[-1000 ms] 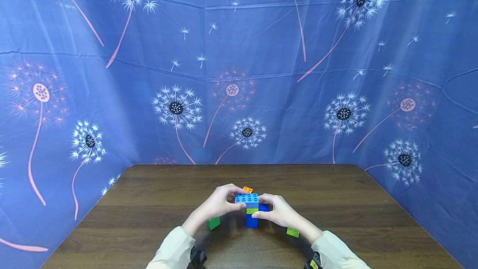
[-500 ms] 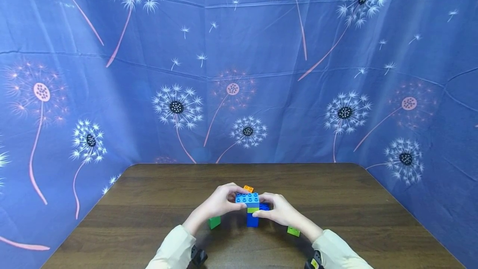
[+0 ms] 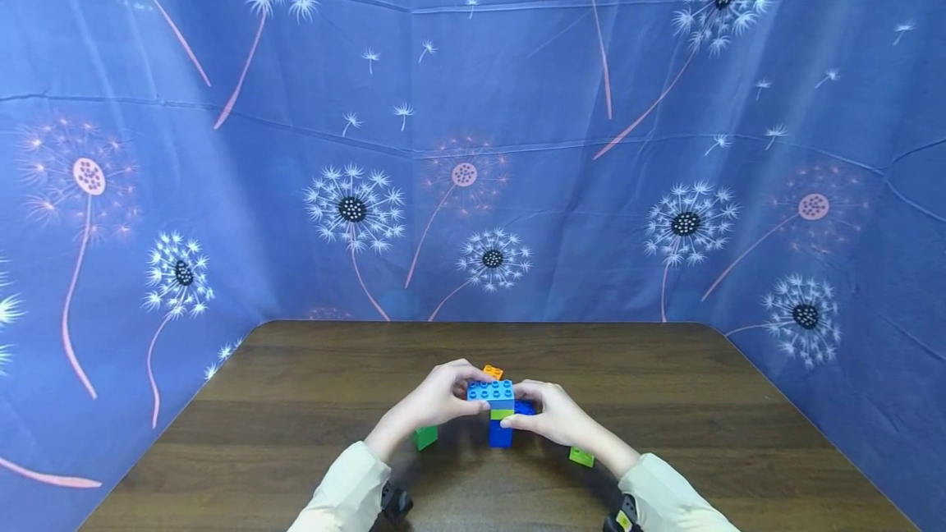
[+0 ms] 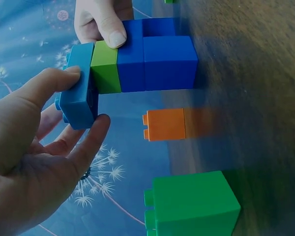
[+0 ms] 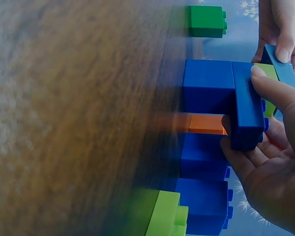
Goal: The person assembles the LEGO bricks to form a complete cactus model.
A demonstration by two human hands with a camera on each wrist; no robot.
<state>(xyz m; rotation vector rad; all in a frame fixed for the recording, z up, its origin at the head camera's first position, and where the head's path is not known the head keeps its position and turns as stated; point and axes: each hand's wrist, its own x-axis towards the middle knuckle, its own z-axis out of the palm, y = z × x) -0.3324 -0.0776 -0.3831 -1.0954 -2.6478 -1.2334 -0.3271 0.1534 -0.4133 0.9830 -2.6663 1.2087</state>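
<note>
A small brick stack stands upright on the table. Its base is a blue block (image 3: 500,435), with a dark blue brick (image 5: 248,105) across it that juts out to the right. Above that sits a lime brick (image 4: 106,69), and topmost is a light blue brick (image 3: 491,394) that overhangs to the left. My left hand (image 3: 442,394) pinches the light blue brick between thumb and fingers. Whether that brick is fully seated on the lime one, I cannot tell. My right hand (image 3: 553,415) grips the dark blue brick, thumb near the lime brick and fingers under the jutting end.
An orange brick (image 4: 166,124) stands behind the stack. To the left is a green brick (image 4: 196,204). Two blue bricks (image 5: 204,155) stand beyond my right hand, and a lime brick (image 3: 581,456) lies near my right wrist. A patterned blue cloth hangs behind the wooden table (image 3: 332,351).
</note>
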